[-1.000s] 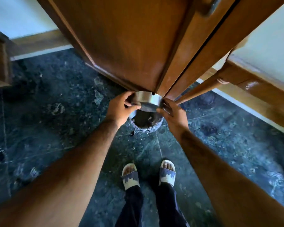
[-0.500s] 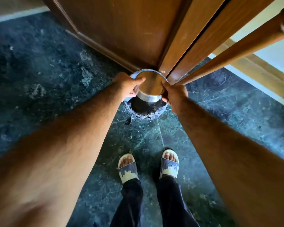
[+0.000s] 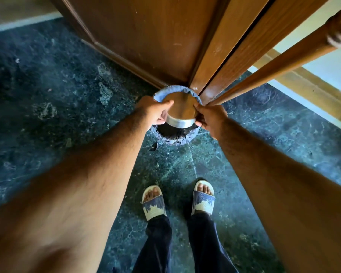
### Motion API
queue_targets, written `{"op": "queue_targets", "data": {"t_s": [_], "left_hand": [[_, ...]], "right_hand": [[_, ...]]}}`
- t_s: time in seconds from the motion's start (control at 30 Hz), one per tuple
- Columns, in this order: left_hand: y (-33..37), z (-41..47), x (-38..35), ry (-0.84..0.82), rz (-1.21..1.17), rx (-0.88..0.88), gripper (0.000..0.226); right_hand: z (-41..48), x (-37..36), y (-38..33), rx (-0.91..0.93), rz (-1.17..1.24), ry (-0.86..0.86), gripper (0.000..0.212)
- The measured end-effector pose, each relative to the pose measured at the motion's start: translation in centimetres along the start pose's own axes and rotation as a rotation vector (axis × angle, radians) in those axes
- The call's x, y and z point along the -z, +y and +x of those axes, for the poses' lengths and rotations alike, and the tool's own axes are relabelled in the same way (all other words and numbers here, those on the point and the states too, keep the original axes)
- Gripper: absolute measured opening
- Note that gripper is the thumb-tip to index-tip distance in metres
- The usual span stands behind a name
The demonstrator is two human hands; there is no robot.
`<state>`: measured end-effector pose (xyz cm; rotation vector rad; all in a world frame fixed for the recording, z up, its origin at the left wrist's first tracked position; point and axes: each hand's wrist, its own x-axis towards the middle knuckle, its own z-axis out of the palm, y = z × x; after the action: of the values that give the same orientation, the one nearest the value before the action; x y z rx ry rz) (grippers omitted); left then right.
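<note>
1 tin (image 3: 180, 121): L grip (image 3: 152, 111) + R grip (image 3: 210, 117)

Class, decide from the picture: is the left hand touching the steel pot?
Touching. The head view shows the left hand curled round the steel pot, with the thumb lying on its top edge and the fingers against its side.

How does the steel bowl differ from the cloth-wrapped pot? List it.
Steel bowl: bare shiny metal; pot: wrapped in blue cloth. Bowl is narrower than the pot. Left hand and right hand grip the bowl; the pot sits on the floor. Both are round.
</note>
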<state>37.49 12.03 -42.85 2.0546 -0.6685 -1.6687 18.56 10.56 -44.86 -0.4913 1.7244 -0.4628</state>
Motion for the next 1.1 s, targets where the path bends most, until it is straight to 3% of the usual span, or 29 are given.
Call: {"op": "queue_targets", "data": {"t_s": [0.13,0.23,0.37,0.6,0.73,0.83,0.97,1.03,1.1], "left_hand": [[-0.8,-1.2,-0.1,-0.027,-0.007,0.014,0.028],[-0.8,-2.1,0.5,-0.003,0.014,-0.043,0.031],[-1.7,-3.3,0.5,0.081,-0.047,-0.236,0.038],[-2.5,-8.0,0.6,0.268,0.411,-0.728,0.042],[-2.8,-10.0,0.9,0.273,0.741,-0.902,0.041],[-3.4,-10.9,0.8,0.273,0.708,-0.909,0.035],[-2.9,-12.2,0.7,0.381,0.446,-0.803,0.024],[-2.0,-12.8,0.5,0.438,0.283,-0.65,0.018],[-0.8,-13.4,0.2,0.404,-0.006,-0.415,0.031]], "right_hand": [[-1.0,0.7,0.9,-0.031,0.065,-0.049,0.026],[-1.6,0.9,0.9,-0.006,0.124,-0.069,0.01],[-3.1,0.7,0.0,-0.001,0.221,-0.072,0.041],[-6.1,1.0,-1.5,-0.047,0.247,-0.08,0.045],[-7.9,1.4,-1.8,-0.058,0.207,-0.048,0.025],[-8.7,1.8,-1.1,0.003,0.172,0.022,0.013],[-10.0,2.1,-1.1,0.119,0.161,0.039,0.021],[-11.2,2.5,-1.5,0.155,0.208,0.027,0.025],[-12.2,2.6,-1.8,0.169,0.255,0.021,0.032]]}}
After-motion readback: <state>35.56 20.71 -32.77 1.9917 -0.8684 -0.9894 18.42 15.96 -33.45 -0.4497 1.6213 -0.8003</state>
